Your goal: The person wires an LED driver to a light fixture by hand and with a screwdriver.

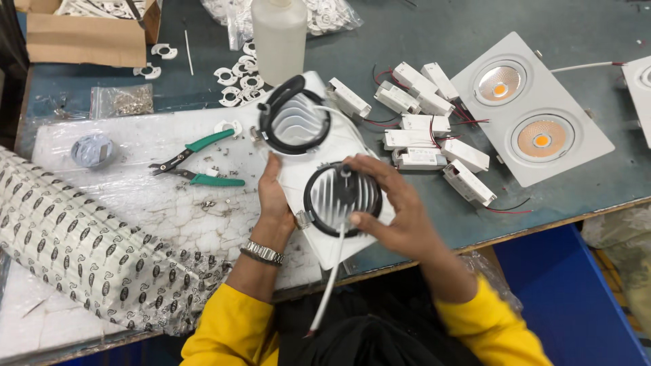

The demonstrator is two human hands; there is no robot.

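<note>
Dark green bench (pixel 420 41), white foam sheet (pixel 135 203) over left part, patterned roll (pixel 74 237) at my left, blue bin (pixel 563 285) below edge. I see left hand (pixel 273 196) flat against white fixture (pixel 298 169), fingers together. Right hand (pixel 393 203) spread over near heat sink (pixel 339 196), fingertips pinching rim. Green pliers (pixel 196 163) on foam; drivers (pixel 420 122), finished twin light (pixel 529 108) right.

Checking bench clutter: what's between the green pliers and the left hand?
Head view: only the white foam sheet with small metal scraps between pliers and left hand.
</note>
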